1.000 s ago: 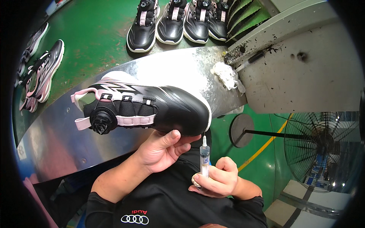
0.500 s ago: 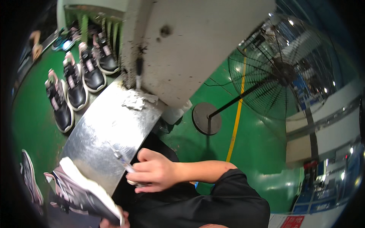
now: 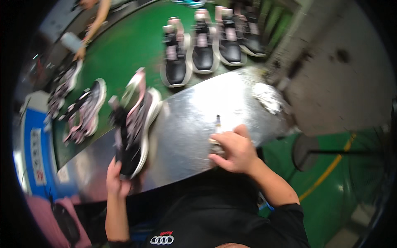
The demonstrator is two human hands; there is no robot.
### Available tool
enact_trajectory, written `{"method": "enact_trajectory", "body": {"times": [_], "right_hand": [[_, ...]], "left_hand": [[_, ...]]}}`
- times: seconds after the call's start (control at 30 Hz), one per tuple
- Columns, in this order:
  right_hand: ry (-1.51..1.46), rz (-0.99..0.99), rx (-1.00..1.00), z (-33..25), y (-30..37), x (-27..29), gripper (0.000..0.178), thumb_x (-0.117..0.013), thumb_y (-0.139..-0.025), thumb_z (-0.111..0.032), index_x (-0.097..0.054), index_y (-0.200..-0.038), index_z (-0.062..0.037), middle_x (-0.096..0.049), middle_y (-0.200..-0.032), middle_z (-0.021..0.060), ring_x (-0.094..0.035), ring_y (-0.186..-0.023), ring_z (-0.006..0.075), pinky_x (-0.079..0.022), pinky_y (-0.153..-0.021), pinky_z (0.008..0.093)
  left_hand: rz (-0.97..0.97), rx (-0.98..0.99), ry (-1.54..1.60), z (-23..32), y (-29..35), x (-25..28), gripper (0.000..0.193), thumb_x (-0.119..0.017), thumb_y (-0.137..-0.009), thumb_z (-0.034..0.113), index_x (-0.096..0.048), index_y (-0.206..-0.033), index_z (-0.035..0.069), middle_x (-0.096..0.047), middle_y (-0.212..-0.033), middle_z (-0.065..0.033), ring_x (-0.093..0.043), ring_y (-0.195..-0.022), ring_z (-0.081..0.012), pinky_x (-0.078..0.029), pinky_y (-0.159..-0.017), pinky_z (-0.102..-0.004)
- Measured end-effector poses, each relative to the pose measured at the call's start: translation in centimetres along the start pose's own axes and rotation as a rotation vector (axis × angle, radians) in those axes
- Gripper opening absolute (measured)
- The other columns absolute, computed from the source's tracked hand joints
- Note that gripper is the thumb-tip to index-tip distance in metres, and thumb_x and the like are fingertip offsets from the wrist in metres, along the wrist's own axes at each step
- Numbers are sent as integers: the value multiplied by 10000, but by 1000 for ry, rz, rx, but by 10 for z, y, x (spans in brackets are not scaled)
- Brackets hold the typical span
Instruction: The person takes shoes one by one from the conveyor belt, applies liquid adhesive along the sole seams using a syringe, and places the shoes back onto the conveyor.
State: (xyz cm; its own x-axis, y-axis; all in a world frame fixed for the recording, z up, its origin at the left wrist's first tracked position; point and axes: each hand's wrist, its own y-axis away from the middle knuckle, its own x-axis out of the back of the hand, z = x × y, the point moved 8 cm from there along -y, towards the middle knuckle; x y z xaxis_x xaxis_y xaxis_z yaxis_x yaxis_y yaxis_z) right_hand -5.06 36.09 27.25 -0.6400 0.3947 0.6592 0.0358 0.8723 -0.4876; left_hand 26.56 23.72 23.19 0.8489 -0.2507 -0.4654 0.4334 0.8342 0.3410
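At the far left, a co-worker's hand (image 3: 80,53) is seen, blurred, above loose shoes (image 3: 87,111) on the green surface (image 3: 113,53). Nearer, the toe of the held shoe (image 3: 134,132) is gripped by the left hand (image 3: 118,180); the heel is pointed away from the person, and the shoe is held over the left part of the bench (image 3: 186,132). Whether the sole is touching the metal cannot be told. A firm but light grip at the toe seems best, with the heel kept level and clear of the neighbouring shoes so that nothing is scuffed.

Farther right, beyond the bench, a row of four shoes (image 3: 202,58) is lined up, toes toward the person. Over the bench, the syringe (image 3: 218,129) is held closed in the fingers of the right hand (image 3: 237,151), well apart from the held shoe. Its tip should be kept away from the uppers, and pressure is best withheld while it is clear of any shoe, lest a drop be spilled.

At the right end of the bench lies a white wad (image 3: 266,97), best left uncrowded.
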Motion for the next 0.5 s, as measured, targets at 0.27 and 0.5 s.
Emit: {"method": "enact_trajectory", "body": {"times": [0.27,0.5], "right_hand": [[-58,11,48,-6,-7,-7,448,-762,-610,-261,-634,-1001,-84,-604,-750,37,-440,-658,235,-369,-662,328],[-70,17,55,-7,-6,0,401,-747,-629,-266,-636,-982,-110,-557,-752,8,-426,-662,242,-381,-623,323]], "left_hand": [[-53,2,-213,37,-171,-27,306,-598,-882,197,-547,-1096,-15,-635,-1027,-104,-622,-912,-195,-487,-871,-369],[96,197,-641,12,-200,-43,419,-655,-855,372,-594,-964,-28,-656,-876,-123,-648,-734,-187,-546,-651,-282]]}}
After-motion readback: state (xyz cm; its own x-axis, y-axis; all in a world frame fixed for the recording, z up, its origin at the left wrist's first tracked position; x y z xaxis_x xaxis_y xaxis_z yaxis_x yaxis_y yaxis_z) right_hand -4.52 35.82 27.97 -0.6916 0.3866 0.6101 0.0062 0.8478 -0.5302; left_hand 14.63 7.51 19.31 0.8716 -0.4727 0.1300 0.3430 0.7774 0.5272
